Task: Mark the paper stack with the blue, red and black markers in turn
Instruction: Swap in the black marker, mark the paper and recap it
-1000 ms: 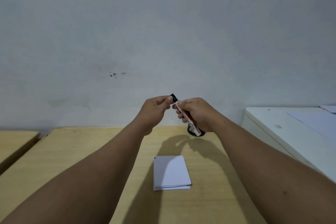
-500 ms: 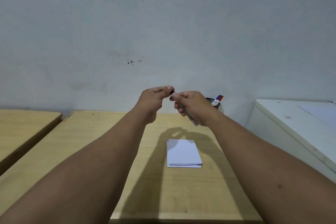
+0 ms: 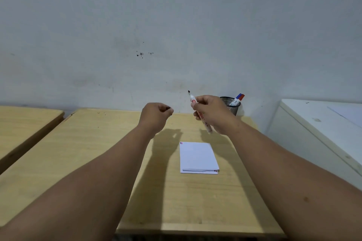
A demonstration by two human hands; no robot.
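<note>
A small white paper stack (image 3: 197,156) lies on the wooden table (image 3: 98,162), with short blue and red strokes at its far left corner and near right edge. Above and behind it my right hand (image 3: 212,112) grips a white black-ink marker (image 3: 197,110), uncapped, tip pointing up. My left hand (image 3: 156,116) is closed to the left of it, apart from the marker, with a bit of black cap showing between the fingers. The blue and red markers (image 3: 238,99) stand in a black mesh cup (image 3: 231,103) behind my right hand.
A second wooden table (image 3: 25,123) stands to the left across a narrow gap. A white cabinet (image 3: 321,129) with a sheet on top sits to the right. A grey wall rises right behind the table.
My hands were joined at the marker's cap; they have now pulled apart, the cap in my left hand and the bare tip showing. The view also tilted, revealing the cup.
</note>
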